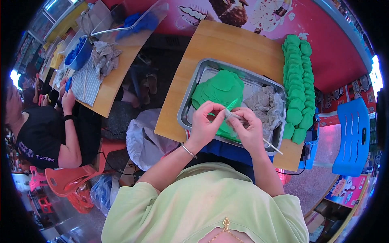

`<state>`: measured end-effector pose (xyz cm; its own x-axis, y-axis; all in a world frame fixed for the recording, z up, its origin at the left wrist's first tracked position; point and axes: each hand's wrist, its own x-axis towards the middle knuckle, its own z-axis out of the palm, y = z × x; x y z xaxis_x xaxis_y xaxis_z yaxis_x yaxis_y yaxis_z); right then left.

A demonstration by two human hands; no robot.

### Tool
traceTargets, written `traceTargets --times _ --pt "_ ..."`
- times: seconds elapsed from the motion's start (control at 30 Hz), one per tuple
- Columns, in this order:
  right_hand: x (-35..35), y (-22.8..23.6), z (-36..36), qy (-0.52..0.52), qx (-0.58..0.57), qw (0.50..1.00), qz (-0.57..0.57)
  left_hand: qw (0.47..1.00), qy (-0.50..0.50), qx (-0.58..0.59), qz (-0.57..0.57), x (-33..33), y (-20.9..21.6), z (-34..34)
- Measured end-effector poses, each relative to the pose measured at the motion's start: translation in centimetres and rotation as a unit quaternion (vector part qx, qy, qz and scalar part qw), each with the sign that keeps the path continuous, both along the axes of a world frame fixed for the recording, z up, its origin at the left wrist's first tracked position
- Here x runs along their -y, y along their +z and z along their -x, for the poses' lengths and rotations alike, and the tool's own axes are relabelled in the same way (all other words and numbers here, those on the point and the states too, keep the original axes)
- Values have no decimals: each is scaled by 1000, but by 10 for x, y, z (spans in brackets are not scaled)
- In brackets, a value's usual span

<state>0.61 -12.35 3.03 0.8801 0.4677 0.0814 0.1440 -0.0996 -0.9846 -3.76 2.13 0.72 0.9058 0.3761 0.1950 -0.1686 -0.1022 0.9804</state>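
Observation:
Over the tray, my left hand is closed in a pinch, thumb and forefinger meeting at the base of a small shiny green piece. My right hand pinches beside it, fingertips close to the left ones. A thin white stick runs out from under my right hand toward the lower right. Something pale lies between the fingertips, too small to make out. Below my hands, a stack of thin green round sheets lies in the metal tray. Greyish crumpled material in clear plastic fills the tray's right side.
Two long rows of green rounded pieces line the right edge of the wooden table. A blue chair stands right. At the left, a co-worker holds a blue piece near another table with a blue basin.

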Motion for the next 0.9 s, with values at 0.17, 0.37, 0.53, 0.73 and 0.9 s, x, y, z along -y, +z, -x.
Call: traceTargets --times 0.17,0.37,0.53,0.73,0.9 --pt "4 2 -1 -15 -12 1000 -12 996 1 7 91 4 6 -1" --pt "-1 1 7 23 26 998 -49 996 -19 24 78 7 1 4" --pt "-2 -4 2 -26 -2 998 -59 993 -41 10 108 7 -1 4" --pt "1 -8 0 -72 18 997 -31 972 -63 -41 221 12 -1 4" --pt "2 -4 -1 -99 71 992 25 957 -82 -36 276 15 -2 3"
